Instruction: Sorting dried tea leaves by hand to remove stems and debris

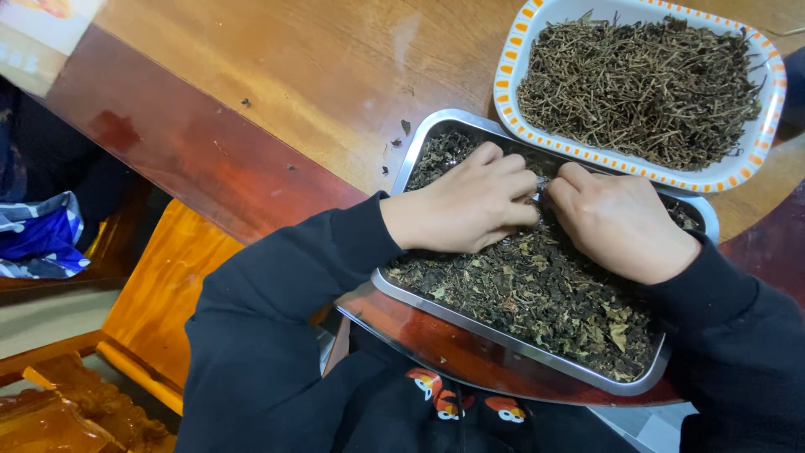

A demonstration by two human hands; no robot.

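— Where the two hands meet over the steel tray (394,295), what is each one doing?

— The left hand (466,206) lies knuckles up on the dried leaves (537,294), fingers curled under in a narrow grip. The right hand (620,222) is just beside it, fingertips bent toward the left one. A small pale bit shows between the fingertips, too small to say what it is or which hand pinches it.

— And the leaves themselves?

— Dark, crumbled, with some lighter green flakes, spread across the whole tray. The tray sits at the near edge of the wooden counter (277,84), its near corner reaching the rim.

— What crowds around it?

— A white oblong dish with an orange-dashed rim (506,80) stands right behind the tray, touching or nearly touching its far side. It is heaped with thin brown dried stems (637,80). A few loose leaf crumbs (401,134) lie on the counter by the tray's far left corner.

— Anything blocking the view?

— The hands and the black sleeves (277,310) hide the tray's middle and its right side. To the left, below the counter, there is an orange wooden chair (159,294) and a blue and white cloth (42,239).
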